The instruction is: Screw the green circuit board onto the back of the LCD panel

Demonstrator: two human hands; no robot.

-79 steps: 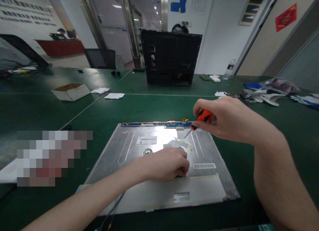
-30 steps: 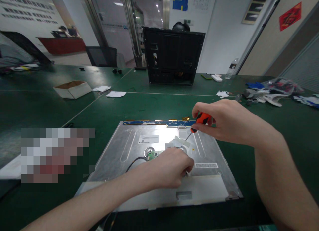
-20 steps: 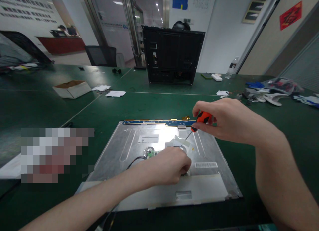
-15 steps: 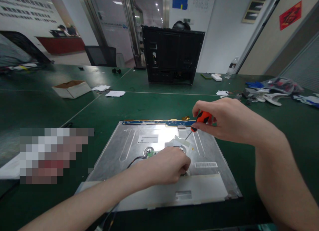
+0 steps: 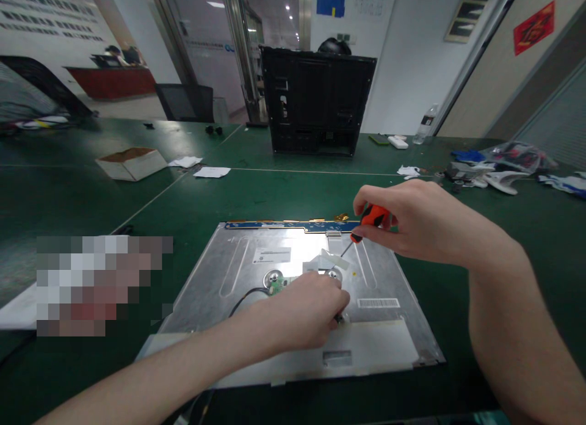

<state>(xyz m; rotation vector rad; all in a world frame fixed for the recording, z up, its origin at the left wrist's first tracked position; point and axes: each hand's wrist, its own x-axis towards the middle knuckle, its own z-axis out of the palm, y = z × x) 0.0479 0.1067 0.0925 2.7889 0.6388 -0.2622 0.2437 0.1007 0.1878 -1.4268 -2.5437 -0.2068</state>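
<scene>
A metal-backed display panel (image 5: pixel 293 245) lies flat on the green table, with a blue circuit strip (image 5: pixel 293 227) along its far edge. My right hand (image 5: pixel 412 220) grips a screwdriver (image 5: pixel 374 216) by its orange and black handle. The shaft slants down and left, its tip at pale tape strips (image 5: pixel 332 261) on the panel. Over the panel's middle, my left hand (image 5: pixel 311 309) is curled with the fingertips pointing down; what they hold, if anything, is hidden. Beside that hand show a small green circuit board (image 5: pixel 276 284), a black cable (image 5: pixel 245 297) and a round metal mount (image 5: pixel 273 278).
A black monitor housing (image 5: pixel 318 101) stands upright at the back. An open cardboard box (image 5: pixel 132 163) and white papers (image 5: pixel 212 172) sit to the left. At the right are a plastic bottle (image 5: pixel 425 124) and a heap of bagged parts (image 5: pixel 499 165). A blurred-out patch covers the left.
My left hand has shifted very slightly toward me, baring more of the second round mount near its knuckles. The right hand and screwdriver look unmoved.
</scene>
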